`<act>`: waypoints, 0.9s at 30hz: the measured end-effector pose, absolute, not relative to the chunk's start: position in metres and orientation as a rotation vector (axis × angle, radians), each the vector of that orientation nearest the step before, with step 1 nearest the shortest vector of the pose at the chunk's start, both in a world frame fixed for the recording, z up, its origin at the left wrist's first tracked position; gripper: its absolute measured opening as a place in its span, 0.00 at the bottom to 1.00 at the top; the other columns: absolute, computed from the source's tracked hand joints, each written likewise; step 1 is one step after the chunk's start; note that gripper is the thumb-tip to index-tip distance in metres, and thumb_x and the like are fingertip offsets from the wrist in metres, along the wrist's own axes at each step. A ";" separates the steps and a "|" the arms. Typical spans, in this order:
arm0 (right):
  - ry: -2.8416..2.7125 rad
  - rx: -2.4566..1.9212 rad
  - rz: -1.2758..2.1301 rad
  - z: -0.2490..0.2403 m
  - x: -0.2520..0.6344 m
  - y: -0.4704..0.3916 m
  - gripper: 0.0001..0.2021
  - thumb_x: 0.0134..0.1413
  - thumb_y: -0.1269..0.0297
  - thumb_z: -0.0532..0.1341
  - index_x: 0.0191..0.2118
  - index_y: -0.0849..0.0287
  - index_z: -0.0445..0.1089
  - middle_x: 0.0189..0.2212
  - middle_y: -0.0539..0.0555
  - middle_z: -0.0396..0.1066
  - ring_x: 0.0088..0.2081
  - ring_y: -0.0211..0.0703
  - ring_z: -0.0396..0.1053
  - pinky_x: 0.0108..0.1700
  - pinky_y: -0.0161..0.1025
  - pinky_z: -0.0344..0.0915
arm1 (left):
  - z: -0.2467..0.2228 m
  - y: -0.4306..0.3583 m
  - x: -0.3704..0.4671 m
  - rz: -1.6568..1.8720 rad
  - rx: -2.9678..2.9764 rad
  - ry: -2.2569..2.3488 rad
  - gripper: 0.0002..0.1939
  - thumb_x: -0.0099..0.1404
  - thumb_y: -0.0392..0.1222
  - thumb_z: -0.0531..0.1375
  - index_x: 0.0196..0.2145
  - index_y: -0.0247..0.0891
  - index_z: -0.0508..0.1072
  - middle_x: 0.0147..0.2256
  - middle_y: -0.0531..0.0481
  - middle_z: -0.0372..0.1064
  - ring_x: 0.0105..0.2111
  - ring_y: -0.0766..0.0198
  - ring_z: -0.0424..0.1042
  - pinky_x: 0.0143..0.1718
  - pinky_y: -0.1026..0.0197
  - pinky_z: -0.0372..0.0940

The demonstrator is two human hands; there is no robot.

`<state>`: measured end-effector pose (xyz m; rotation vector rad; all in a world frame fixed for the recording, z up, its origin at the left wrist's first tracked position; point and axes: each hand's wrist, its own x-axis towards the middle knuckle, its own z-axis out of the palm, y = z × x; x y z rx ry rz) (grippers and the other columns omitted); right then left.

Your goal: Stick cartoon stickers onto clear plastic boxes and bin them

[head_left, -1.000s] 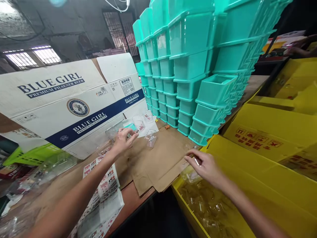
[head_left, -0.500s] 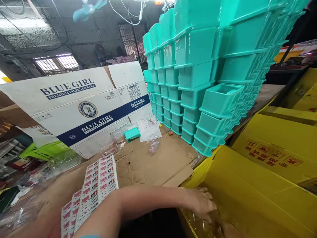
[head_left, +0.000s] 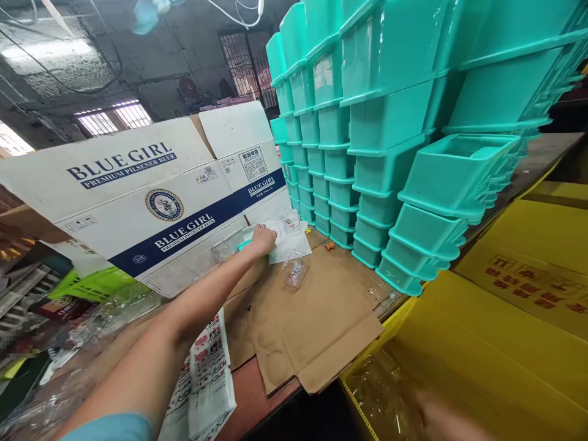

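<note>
My left hand (head_left: 263, 240) reaches far across the cardboard-covered table, fingers closed over a small teal plastic piece (head_left: 244, 244). The hand covers most of the piece; a teal edge shows beside the wrist. White paper (head_left: 289, 246) and clear plastic packaging lie around it, and a clear blister shell (head_left: 294, 273) sits nearer to me. At the lower right, my right hand (head_left: 452, 421) is a blur inside the yellow box (head_left: 496, 355), its fingers hidden. Clear plastic pieces (head_left: 381, 386) lie in that box. Printed sticker sheets (head_left: 209, 373) lie under my left forearm.
Tall stacks of teal plastic bins (head_left: 390, 122) rise along the table's right side. An unfolded white beer carton (head_left: 184, 190) stands at the back. Clear packaging and a lime-green basket (head_left: 92, 283) crowd the left. Brown cardboard (head_left: 321, 331) covers the table.
My left hand has left the yellow box and swung forward and left onto the teal piece. The top sticker sheet has shifted and bent at its near end. The view has shifted slightly.
</note>
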<state>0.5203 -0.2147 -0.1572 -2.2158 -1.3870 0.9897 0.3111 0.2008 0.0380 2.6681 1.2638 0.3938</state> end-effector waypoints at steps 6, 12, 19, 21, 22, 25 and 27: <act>-1.435 -1.629 0.995 -0.008 0.516 -0.153 0.20 0.59 0.48 0.57 0.44 0.58 0.75 0.31 0.56 0.75 0.31 0.45 0.74 0.36 0.39 0.71 | 0.046 0.208 0.301 0.624 2.208 1.220 0.08 0.62 0.42 0.60 0.28 0.35 0.72 0.39 0.40 0.76 0.50 0.51 0.70 0.57 0.46 0.58; -1.645 -1.594 0.485 -0.014 0.457 0.011 0.43 0.43 0.47 0.71 0.63 0.55 0.61 0.63 0.64 0.56 0.63 0.63 0.56 0.63 0.55 0.56 | 0.072 0.164 0.268 0.768 1.605 1.037 0.10 0.59 0.46 0.60 0.29 0.36 0.68 0.34 0.40 0.77 0.38 0.57 0.77 0.47 0.50 0.69; -1.672 -1.575 0.578 -0.037 0.430 0.061 0.54 0.34 0.58 0.75 0.68 0.56 0.51 0.58 0.64 0.57 0.61 0.64 0.58 0.62 0.56 0.55 | 0.076 0.128 0.231 0.800 1.168 0.976 0.05 0.58 0.37 0.60 0.26 0.37 0.66 0.28 0.44 0.76 0.32 0.59 0.77 0.40 0.55 0.72; -1.576 -1.525 0.637 -0.033 0.436 0.037 0.53 0.41 0.55 0.72 0.70 0.56 0.44 0.59 0.63 0.57 0.59 0.58 0.62 0.60 0.52 0.59 | 0.075 0.120 0.226 0.824 1.104 0.958 0.08 0.59 0.37 0.59 0.24 0.38 0.64 0.23 0.49 0.71 0.26 0.65 0.74 0.35 0.60 0.71; -1.498 -1.460 0.734 -0.031 0.441 0.020 0.50 0.46 0.53 0.69 0.70 0.56 0.43 0.60 0.63 0.58 0.57 0.55 0.64 0.59 0.51 0.62 | 0.074 0.112 0.228 0.833 1.083 0.939 0.10 0.60 0.37 0.58 0.24 0.38 0.62 0.20 0.53 0.67 0.22 0.68 0.71 0.33 0.62 0.70; -1.199 -1.130 1.133 -0.023 0.464 -0.053 0.39 0.56 0.48 0.61 0.68 0.53 0.46 0.60 0.62 0.61 0.55 0.52 0.69 0.57 0.51 0.65 | 0.065 0.075 0.251 0.795 1.037 0.852 0.14 0.63 0.40 0.58 0.23 0.39 0.58 0.16 0.61 0.54 0.15 0.75 0.58 0.28 0.66 0.66; -1.060 -0.996 1.255 -0.020 0.486 -0.114 0.36 0.57 0.46 0.58 0.67 0.50 0.50 0.62 0.60 0.60 0.56 0.55 0.69 0.57 0.53 0.65 | 0.054 0.037 0.280 0.722 1.102 0.744 0.16 0.63 0.44 0.60 0.23 0.39 0.58 0.17 0.62 0.51 0.15 0.75 0.54 0.26 0.67 0.64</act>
